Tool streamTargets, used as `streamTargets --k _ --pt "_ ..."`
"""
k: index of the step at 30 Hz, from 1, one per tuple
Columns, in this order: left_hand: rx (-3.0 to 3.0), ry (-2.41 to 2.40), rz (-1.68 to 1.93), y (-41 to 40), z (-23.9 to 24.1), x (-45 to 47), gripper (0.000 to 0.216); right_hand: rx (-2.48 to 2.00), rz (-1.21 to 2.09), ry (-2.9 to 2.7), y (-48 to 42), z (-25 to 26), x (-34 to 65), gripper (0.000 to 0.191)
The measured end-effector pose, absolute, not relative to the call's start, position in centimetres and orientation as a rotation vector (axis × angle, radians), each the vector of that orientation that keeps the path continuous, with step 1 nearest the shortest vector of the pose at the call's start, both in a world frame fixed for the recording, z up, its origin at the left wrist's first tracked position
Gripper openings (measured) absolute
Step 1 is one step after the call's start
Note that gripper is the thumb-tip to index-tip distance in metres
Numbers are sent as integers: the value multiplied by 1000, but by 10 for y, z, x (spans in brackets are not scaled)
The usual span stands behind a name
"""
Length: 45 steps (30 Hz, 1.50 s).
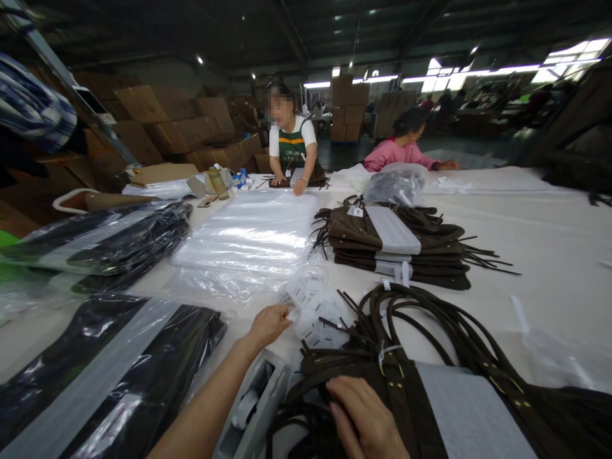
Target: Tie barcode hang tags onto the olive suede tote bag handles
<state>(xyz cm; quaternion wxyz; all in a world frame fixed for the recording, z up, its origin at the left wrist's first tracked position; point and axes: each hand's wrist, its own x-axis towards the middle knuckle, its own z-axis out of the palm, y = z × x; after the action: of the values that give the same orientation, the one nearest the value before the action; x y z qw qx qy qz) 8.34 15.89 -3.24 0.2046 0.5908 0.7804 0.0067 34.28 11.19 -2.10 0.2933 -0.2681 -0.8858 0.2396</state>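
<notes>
Clock directions from view centre. Left hand (270, 324) at 7 o'clock, over the surface (549, 248), fingertips at the left edge of the labels (315, 312), which lie at 6 o'clock in a loose heap, printed. Left grip: fingers curled in; can't tell if it pinches a label or only touches.

Right hand (366, 414) at 5 o'clock, back up, resting on the brown bundle (411, 401), also at 5 o'clock. Right grip: fingers bent over dark material; undersides hidden, can't tell if it holds on.

Bundle lies flat, pale band (473, 408) across it, straps (490, 356) looping out toward 4 o'clock, brass rivets on them. Grey dispenser (246, 408) with white roll at 7 o'clock, between left forearm and right hand.

Dark wrapped pack (109, 370) at 8 o'clock, clear plastic over it, pale band; similar upper pack (109, 239) at 9 o'clock. Clear bags (253, 223), flat, shiny, close in at 9 o'clock. Brown stack (347, 233) at 3 o'clock, white tag (355, 211) on top. Crumpled plastic (396, 183) at 2 o'clock, behind the stack.

Co-worker in green apron (292, 145) at 12 o'clock, both hands on a brown piece. Another person in pink (394, 153) at 2 o'clock, seen side-on. Cartons (167, 134) piled at 10 o'clock.
</notes>
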Motion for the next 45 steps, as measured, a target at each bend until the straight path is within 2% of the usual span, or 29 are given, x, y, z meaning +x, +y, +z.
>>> streamTargets --k 5,13,18,22,24,27,36,41,45 --pt "1668 2218 112 150 -20 97 13 -796 714 -2223 170 -20 300 23" --pt "2058 2301 54 133 -18 118 18 -733 445 -2163 224 6 256 23" --pt "2201 2306 22 127 -17 129 23 -833 472 -2506 251 23 234 20" --pt "2216 2306 67 124 -21 130 23 -733 417 -2904 253 17 230 33" --pt "2209 2305 73 123 -22 129 22 -655 330 -3003 249 11 229 27" --pt "2195 2306 91 122 -24 127 21 -552 201 -3076 243 4 229 18" --pt "1984 2348 124 123 -25 121 15 -327 -51 -3117 239 19 234 17" --pt "1900 2375 128 122 -27 116 13 -346 98 -3160 228 24 238 18" --pt "1898 2353 123 118 -31 112 12 -556 256 -3155 225 19 241 22"
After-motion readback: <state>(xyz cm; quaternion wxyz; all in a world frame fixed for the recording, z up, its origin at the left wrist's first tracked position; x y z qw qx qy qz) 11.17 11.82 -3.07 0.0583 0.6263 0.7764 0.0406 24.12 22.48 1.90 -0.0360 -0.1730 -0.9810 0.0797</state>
